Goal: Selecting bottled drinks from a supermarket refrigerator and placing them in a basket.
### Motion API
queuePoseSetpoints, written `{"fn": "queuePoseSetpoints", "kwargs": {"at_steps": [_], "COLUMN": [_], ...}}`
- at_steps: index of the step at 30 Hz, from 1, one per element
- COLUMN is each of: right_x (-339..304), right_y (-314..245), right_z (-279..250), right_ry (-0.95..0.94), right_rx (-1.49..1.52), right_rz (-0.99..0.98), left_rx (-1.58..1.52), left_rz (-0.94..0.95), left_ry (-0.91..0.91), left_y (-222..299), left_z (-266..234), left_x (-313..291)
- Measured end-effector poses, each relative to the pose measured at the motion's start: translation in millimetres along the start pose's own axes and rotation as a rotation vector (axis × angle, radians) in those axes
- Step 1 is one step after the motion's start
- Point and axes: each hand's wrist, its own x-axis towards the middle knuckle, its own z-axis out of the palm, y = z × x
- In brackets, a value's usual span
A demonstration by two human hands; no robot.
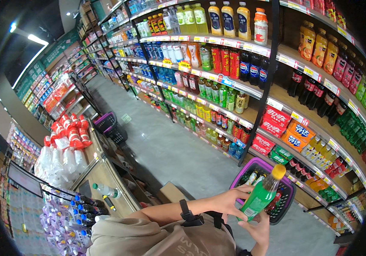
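A drink bottle with a yellow cap and a green label is tilted in front of me, its cap up and to the right. My left hand is closed around the label side, thumb and fingers against the bottle. Lower down, my right hand grips the bottle near its base; some of its fingers are hidden behind it. Just beyond the bottle is a shopping basket with a purple rim, partly covered by the bottle and my hands. Several bottles lie inside it.
Tall drink shelves run along the right side, with boxed cans on lower levels. At left stands a wooden counter holding wrapped red-and-white packs and a lying bottle. Stacked baskets and a cardboard box sit by it.
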Motion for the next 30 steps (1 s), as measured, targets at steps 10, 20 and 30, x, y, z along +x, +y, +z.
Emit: {"fn": "queuePoseSetpoints", "kwargs": {"at_steps": [10,20,30], "right_x": [-22,-31,-38], "right_y": [21,27,36], "right_z": [-58,-100,-105], "right_ry": [-0.052,0.026,0.161], "right_rx": [-0.115,-0.241,-0.342], "right_rz": [-0.021,0.002,0.083], "left_rx": [-0.221,-0.205,-0.240], "left_rz": [-0.292,-0.359,-0.415], "left_ry": [-0.143,-0.256,-0.215], "left_y": [-25,-29,-42], "left_z": [27,52,60], "left_x": [38,72,65]}}
